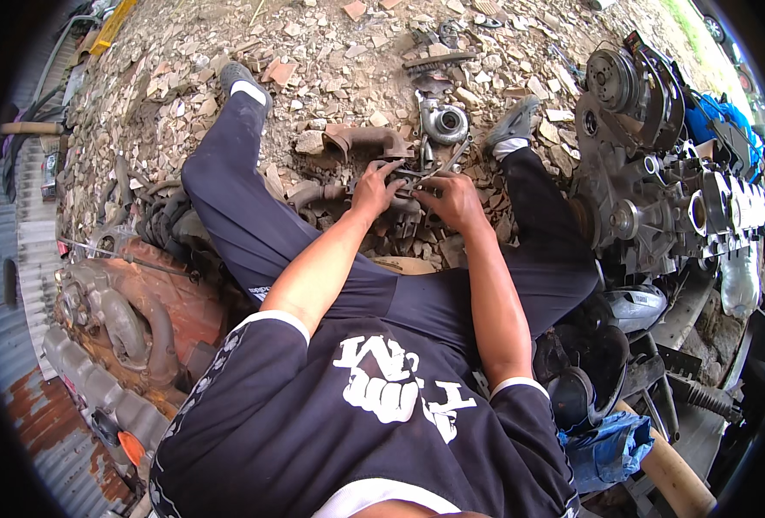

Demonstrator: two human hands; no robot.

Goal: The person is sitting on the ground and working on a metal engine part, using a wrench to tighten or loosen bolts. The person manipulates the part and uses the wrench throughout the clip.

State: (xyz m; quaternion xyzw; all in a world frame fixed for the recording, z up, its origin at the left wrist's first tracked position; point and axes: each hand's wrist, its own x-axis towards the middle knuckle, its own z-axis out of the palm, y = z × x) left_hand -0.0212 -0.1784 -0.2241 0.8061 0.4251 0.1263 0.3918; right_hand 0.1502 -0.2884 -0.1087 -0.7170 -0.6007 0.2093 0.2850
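My left hand (pixel 374 189) is closed on a dark, rusty engine part between my legs, its fingers pressed on the top. From the other side, my right hand (pixel 453 202) pinches at the same spot; something thin and metallic shows near its fingertips, too small to name. Just beyond my hands lies a rusty, bent pipe piece (pixel 367 140) with a flange, like part of an exhaust manifold. Farther off, a turbocharger (pixel 446 123) with a round silvery housing rests on the rubble. Another rusty pipe end (pixel 318 195) sticks out left of my left wrist.
Broken tile and stone cover the ground (pixel 331 52). An engine block (pixel 659 207) with a pulley (pixel 614 79) stands close on my right. Rusty manifold pipes (pixel 128 324) and a ribbed metal cover (pixel 106 380) lie at my left. A blue plastic bag (pixel 607 453) is by my right elbow.
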